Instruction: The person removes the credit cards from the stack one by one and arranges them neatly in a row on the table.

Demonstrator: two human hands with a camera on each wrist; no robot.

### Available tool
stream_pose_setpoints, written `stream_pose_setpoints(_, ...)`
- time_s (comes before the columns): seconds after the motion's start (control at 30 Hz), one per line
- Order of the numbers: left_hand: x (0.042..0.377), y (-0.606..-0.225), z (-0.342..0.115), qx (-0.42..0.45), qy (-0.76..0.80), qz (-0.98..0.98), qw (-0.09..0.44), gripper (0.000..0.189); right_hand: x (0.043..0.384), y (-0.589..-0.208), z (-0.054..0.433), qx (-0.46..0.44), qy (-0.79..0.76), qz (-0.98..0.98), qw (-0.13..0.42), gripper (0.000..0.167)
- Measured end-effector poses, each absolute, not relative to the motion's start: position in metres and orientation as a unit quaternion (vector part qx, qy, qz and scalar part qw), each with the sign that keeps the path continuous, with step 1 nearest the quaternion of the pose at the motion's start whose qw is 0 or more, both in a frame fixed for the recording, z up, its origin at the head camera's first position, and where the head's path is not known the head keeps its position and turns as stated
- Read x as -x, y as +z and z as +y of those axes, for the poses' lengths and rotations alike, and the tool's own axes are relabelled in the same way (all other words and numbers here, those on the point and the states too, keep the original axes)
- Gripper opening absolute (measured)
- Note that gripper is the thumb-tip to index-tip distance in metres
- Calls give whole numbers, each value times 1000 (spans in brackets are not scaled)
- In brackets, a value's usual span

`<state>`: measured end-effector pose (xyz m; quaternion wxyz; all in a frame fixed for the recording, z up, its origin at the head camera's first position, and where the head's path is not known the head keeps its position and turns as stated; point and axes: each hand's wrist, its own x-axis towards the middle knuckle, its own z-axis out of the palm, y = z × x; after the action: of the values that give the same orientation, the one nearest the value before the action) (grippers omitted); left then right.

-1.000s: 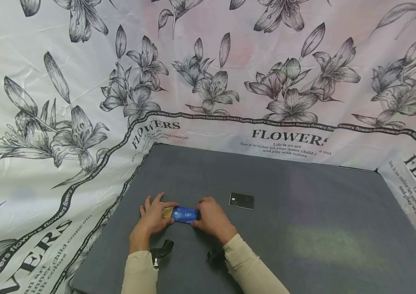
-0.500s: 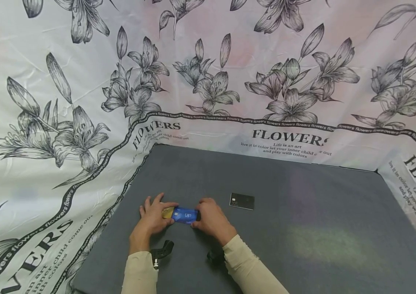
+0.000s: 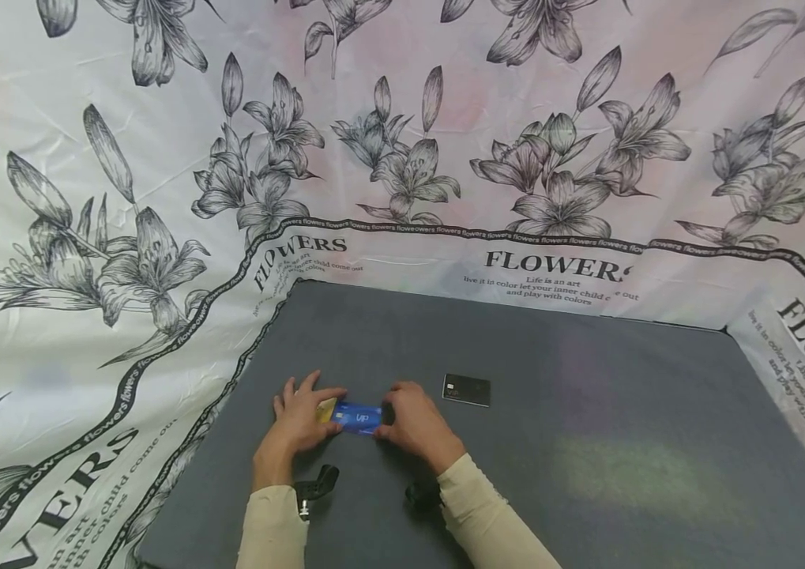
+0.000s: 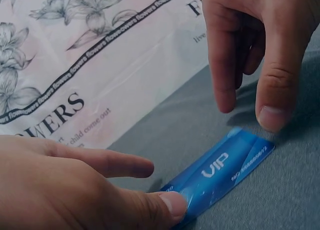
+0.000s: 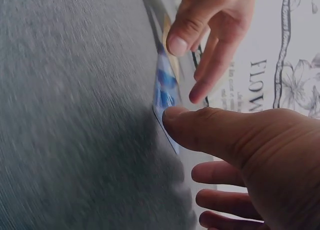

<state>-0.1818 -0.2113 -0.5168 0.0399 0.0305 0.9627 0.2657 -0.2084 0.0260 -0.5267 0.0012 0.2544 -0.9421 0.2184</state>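
A blue card (image 3: 358, 418) marked VIP lies on the grey table, its left end overlapping a yellow card (image 3: 326, 409). My left hand (image 3: 298, 419) spreads over the yellow card, most of which it hides. The thumb (image 4: 172, 204) touches the blue card's edge in the left wrist view, with the straight index finger above it. At the other end is my right hand (image 3: 416, 423), thumb and index finger at the two corners. Its thumb (image 5: 187, 122) reaches the card's end in the right wrist view, fingers fairly straight. A dark patch beside that end is unclear.
A black VIP card (image 3: 467, 390) lies apart, beyond and right of my right hand. Grey cloth covers the table (image 3: 630, 411). A flower-printed sheet (image 3: 402, 261) rises along its back and sides. Dark wrist-camera mounts (image 3: 318, 482) hang below both hands.
Both hands stay at the two ends of the blue card, with only a very slight shift. The black card lies where it was; the head view has moved a little.
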Motion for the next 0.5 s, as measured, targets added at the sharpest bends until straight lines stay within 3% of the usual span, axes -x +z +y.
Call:
stream_pose_setpoints(0.27,195,-526,-201,-73,282,957,3,55,217,-519,48,-246,226,-942,28,47)
stream_pose_setpoints(0.5,217,-537,-187,-99,285,953,8,60,223,-509,65,-194,232,-953,13,57)
